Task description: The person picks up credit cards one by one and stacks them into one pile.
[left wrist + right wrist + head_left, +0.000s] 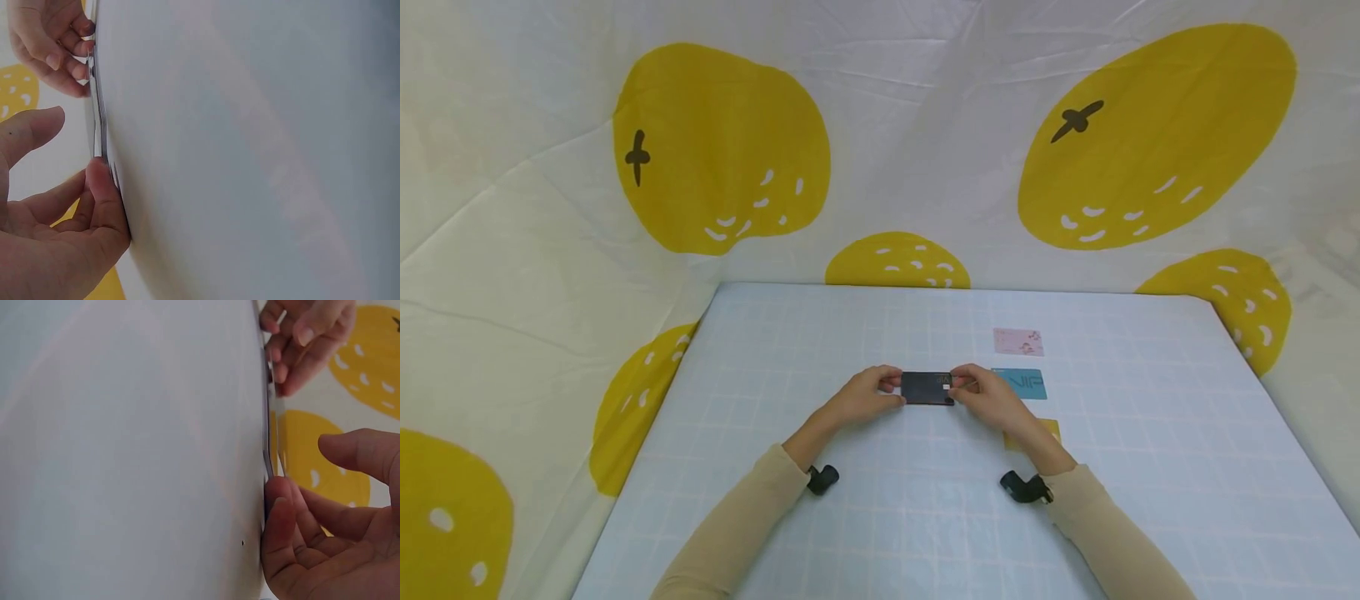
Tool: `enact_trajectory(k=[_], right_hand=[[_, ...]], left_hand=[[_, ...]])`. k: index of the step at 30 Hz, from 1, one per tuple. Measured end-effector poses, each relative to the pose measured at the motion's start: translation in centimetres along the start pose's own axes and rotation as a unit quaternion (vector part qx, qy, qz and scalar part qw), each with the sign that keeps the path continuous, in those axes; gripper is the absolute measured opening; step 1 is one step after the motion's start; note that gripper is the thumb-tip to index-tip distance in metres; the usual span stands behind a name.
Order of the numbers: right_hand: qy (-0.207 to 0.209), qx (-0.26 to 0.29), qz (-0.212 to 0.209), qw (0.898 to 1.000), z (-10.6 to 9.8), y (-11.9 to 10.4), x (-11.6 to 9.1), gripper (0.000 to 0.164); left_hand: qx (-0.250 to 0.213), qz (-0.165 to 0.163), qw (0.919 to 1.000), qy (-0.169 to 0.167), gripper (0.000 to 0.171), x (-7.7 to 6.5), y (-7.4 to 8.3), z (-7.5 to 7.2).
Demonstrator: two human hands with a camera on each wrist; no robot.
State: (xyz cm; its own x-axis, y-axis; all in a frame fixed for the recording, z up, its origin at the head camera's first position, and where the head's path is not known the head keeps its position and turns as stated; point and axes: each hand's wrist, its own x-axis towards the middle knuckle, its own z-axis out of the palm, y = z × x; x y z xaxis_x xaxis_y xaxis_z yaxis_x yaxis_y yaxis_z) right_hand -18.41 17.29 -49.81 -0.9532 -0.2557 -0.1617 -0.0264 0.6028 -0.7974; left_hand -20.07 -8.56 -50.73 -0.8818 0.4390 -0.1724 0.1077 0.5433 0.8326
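A black card point(927, 388) with VIP lettering lies between my two hands, low over the white gridded tabletop. My left hand point(865, 395) pinches its left end. At its right end, my right hand point(985, 393) pinches it too. Edge-on in the left wrist view, the card point(98, 119) appears as thin layers close to the table surface, with fingertips of the left hand point(69, 219) at its near end. The right wrist view has the card point(272, 425) edge-on with a slight gap between layers, the right hand point(331, 531) at its near end.
Right of the black card, a pink card point(1018, 342), a blue card point(1026, 384) and a yellow card point(1052, 428) lie in a column. My right hand and wrist partly cover the blue and yellow ones. White cloth point(925, 167) with yellow fruit prints hangs behind the table point(880, 517).
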Motion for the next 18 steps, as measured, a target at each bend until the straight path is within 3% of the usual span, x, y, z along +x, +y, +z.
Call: enact_trajectory(k=[18], right_hand=[[-0.009, -0.005, -0.002, 1.000, -0.09, 0.39, 0.38, 0.040]], left_hand=[[0.007, -0.009, 0.9998, -0.013, 0.054, 0.13, 0.22, -0.13]])
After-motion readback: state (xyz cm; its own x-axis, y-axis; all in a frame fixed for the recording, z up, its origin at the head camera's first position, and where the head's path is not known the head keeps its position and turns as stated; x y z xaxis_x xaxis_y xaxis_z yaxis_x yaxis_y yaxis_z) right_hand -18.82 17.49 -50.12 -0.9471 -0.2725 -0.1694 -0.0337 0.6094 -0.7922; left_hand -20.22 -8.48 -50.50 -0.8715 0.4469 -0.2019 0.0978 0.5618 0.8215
